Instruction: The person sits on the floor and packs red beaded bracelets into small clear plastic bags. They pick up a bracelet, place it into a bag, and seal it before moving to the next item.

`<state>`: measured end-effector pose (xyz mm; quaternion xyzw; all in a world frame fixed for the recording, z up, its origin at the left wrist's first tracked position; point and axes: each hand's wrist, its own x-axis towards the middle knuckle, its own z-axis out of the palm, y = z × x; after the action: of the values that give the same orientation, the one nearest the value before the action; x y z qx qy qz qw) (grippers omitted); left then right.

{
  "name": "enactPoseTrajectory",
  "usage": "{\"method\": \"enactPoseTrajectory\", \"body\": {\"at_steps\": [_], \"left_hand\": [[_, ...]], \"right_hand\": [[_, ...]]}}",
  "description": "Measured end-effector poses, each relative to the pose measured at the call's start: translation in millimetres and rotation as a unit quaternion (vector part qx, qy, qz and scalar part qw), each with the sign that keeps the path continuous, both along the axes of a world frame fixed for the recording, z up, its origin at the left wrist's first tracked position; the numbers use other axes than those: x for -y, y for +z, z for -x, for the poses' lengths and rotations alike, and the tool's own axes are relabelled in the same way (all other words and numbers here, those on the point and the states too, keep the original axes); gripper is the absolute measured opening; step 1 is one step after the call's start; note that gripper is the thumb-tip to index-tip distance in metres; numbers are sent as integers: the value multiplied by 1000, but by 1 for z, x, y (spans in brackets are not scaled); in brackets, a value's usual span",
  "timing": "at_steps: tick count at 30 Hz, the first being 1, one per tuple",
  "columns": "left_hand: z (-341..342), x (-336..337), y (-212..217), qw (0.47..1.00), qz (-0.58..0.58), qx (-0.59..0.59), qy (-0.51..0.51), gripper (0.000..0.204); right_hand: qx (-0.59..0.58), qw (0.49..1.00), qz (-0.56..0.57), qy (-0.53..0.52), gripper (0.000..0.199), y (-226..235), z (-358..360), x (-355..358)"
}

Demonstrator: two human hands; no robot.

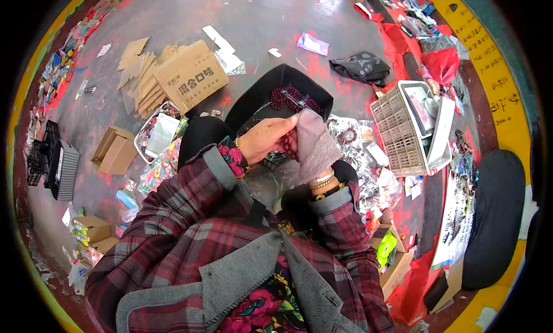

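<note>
My left hand (264,138) is bare and pinches a strand of dark red beads (290,142) at its fingertips. My right hand (314,144), in a pale pink fingerless glove, closes on the same strand from the other side. Both hands meet above my lap. Just beyond them stands a black tray (260,91) holding more dark red bead bracelets (291,97). My sleeves are red plaid, with bangles on the right wrist.
A beige plastic basket (397,134) with a white tablet-like item stands at the right. Flattened cardboard boxes (187,75) and a white tray of colourful small items (155,138) lie at the left. Clear plastic bags (368,171), small cartons (92,229) and a black cushion (495,218) surround me on the grey floor.
</note>
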<state>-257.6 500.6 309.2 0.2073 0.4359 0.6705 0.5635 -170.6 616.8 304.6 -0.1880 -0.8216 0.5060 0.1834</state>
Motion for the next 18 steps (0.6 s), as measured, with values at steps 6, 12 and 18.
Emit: {"method": "enactPoseTrajectory", "body": {"at_steps": [6, 12, 18], "left_hand": [[-6, 8, -8, 999, 35, 8, -39, 48], [6, 4, -13, 984, -35, 176, 20, 29], [14, 0, -14, 990, -48, 130, 30, 36]], "right_hand": [[50, 973, -216, 56, 13, 9, -7, 6], [34, 983, -155, 92, 17, 40, -8, 12], [26, 951, -294, 91, 12, 38, -1, 5]]}}
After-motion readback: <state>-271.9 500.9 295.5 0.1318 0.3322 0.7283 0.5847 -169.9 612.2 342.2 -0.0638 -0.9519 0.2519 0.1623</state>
